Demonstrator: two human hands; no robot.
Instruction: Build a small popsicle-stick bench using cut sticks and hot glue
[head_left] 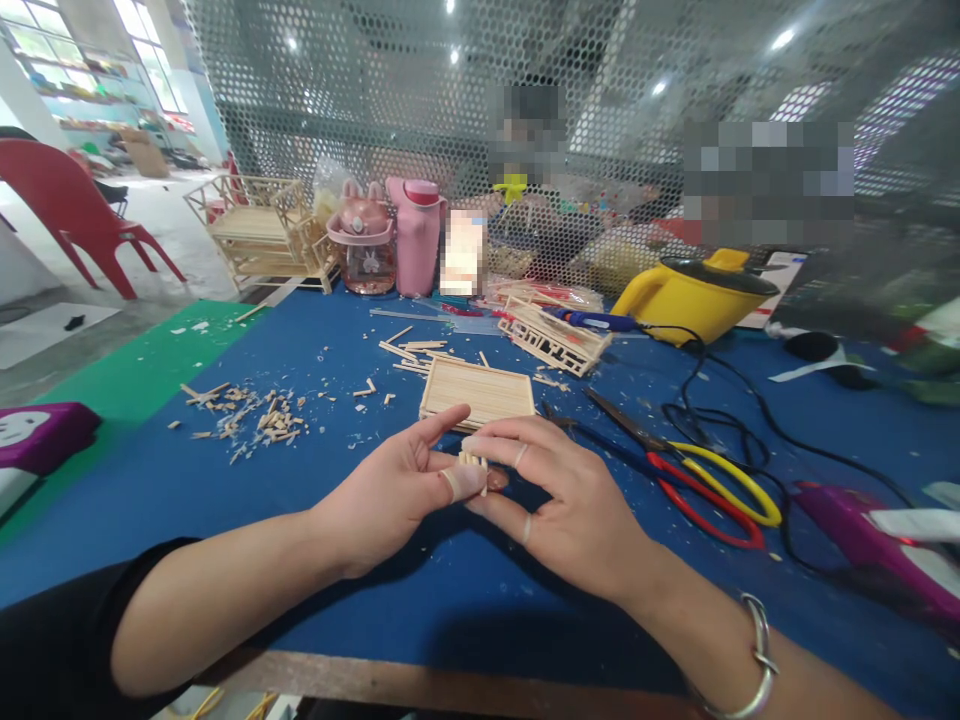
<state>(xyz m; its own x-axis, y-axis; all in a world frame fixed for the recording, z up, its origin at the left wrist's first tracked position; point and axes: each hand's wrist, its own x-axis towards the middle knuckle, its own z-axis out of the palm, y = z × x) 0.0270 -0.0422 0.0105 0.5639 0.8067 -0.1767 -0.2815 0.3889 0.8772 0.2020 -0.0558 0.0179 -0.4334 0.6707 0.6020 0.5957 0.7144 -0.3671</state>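
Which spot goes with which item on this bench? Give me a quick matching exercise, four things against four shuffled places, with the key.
Things
1. small bundle of pale wooden pieces
2. shallow rectangular pale wooden tray
3. dark-bladed scissors with red and yellow handles
4. yellow pot with a dark lid

Places
A. standing at the back, before the perforated screen
B. lying just right of the right hand
C. held between the left hand and the right hand
D. on the blue table, just beyond the hands

Pairs: 1-C, 2-D, 3-B, 4-A
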